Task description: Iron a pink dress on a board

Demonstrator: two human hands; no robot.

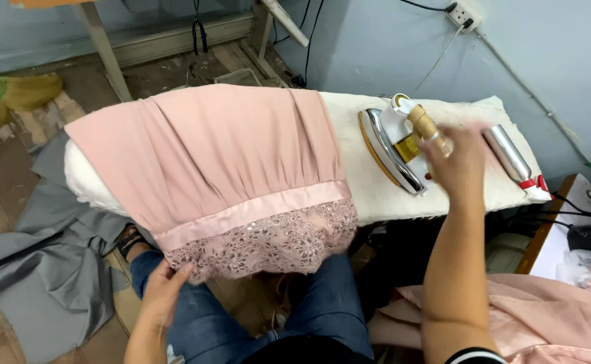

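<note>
A pink pleated garment (221, 148) with a satin band and a sequinned lace hem (268, 239) lies across a white padded ironing board (369, 182). My left hand (164, 286) grips the lace hem at its lower left corner. An iron (393, 145) with a wooden handle stands tipped on the board to the right of the garment. My right hand (457, 165) is blurred and sits at the iron's handle; whether it grips the handle I cannot tell.
A silver spray bottle (511, 158) with a red nozzle lies on the board's right end. More pink fabric (551, 313) is heaped at lower right. Grey cloth (33, 249) lies on the floor at left. A wall socket (462, 15) and cords run behind.
</note>
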